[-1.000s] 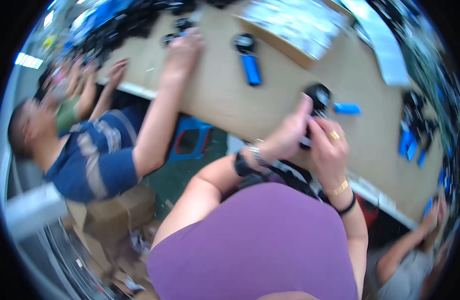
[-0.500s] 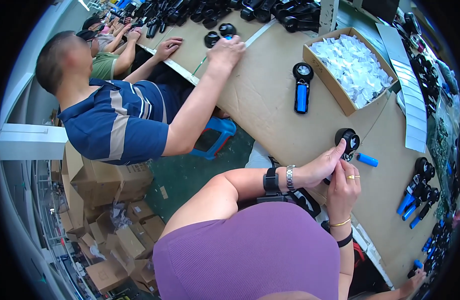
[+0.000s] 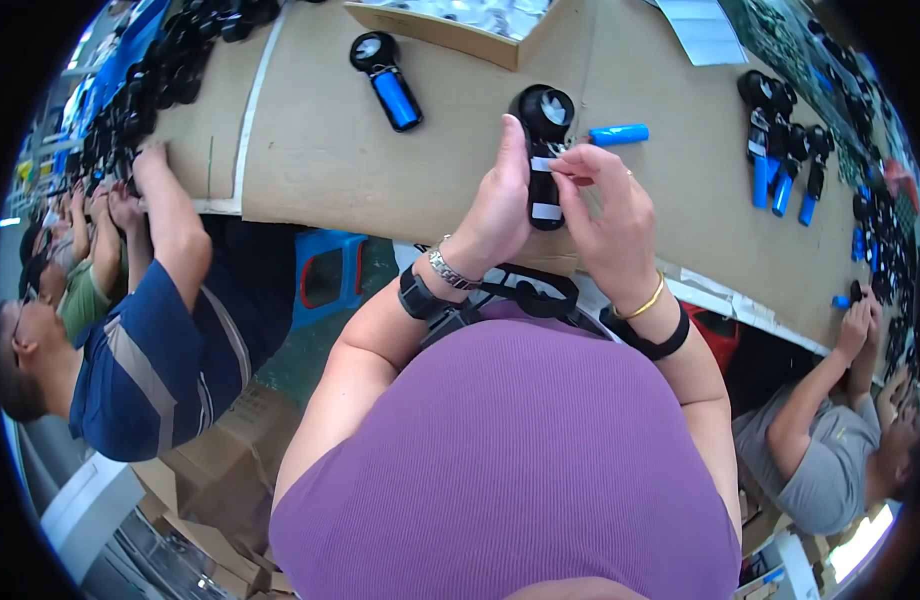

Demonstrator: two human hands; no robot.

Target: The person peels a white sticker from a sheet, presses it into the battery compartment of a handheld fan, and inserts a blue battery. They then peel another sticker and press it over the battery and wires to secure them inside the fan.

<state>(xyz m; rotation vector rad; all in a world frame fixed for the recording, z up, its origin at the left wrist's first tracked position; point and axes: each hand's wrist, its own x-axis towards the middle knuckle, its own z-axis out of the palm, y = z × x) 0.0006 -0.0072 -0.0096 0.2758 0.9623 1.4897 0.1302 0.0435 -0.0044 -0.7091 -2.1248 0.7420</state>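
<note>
The right hand (image 3: 617, 212) has moved down the handheld fan (image 3: 544, 188), just left of the blue battery (image 3: 620, 134); its fingers pinch a white strip (image 3: 539, 164), best kept square while the left hand (image 3: 500, 205), fingers mostly hidden, steadies the handle.

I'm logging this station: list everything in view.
Handled fan: 1, black, centre
Loose cylinder: 1, blue, right of it
Second fan: 1, black and blue, upper left
Box: 1, brown, top, holding pale pieces
Clustered fans: several, black and blue, right
Sheet: 1, white, top right
Heaped parts: many, black, upper far left
Table: 1, tan, centre
Stool: 1, blue, left
Cartons: several, brown, lower left
Co-workers: several, mixed shirts, both sides
Own top: 1, purple, lower centre
Left hand: 1, bare, handled fan's left
Right hand: 1, bare, handled fan's right
</note>
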